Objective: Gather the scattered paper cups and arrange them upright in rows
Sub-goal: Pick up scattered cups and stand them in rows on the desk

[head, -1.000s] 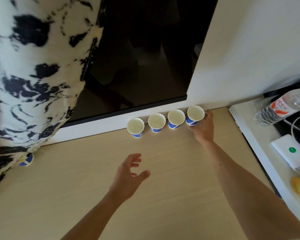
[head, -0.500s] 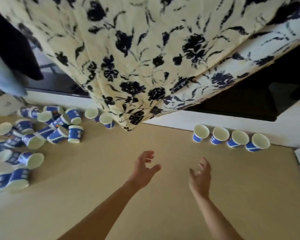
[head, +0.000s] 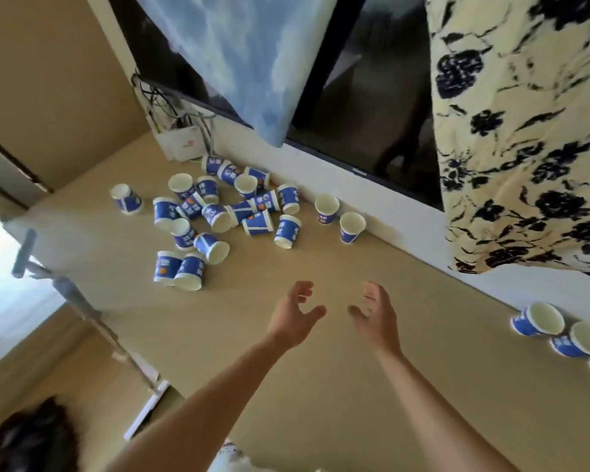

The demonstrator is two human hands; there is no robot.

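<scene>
A heap of several blue-and-white paper cups lies scattered on the light wooden tabletop, most of them on their sides. Two cups stand upright near the wall, right of the heap. A row of upright cups runs along the wall at the far right, partly cut off by the frame edge. My left hand and my right hand hover side by side over the bare table, fingers spread, holding nothing, a short way in front of the heap.
A dark screen hangs on the wall behind the cups. A floral cloth and a blue cloth drape over it. A white box with cables sits at the table's back left corner. A metal pole stands beyond the left edge.
My view has swung left from the row to the scattered heap. My right hand let go of the end cup and both open hands have moved toward the heap.
</scene>
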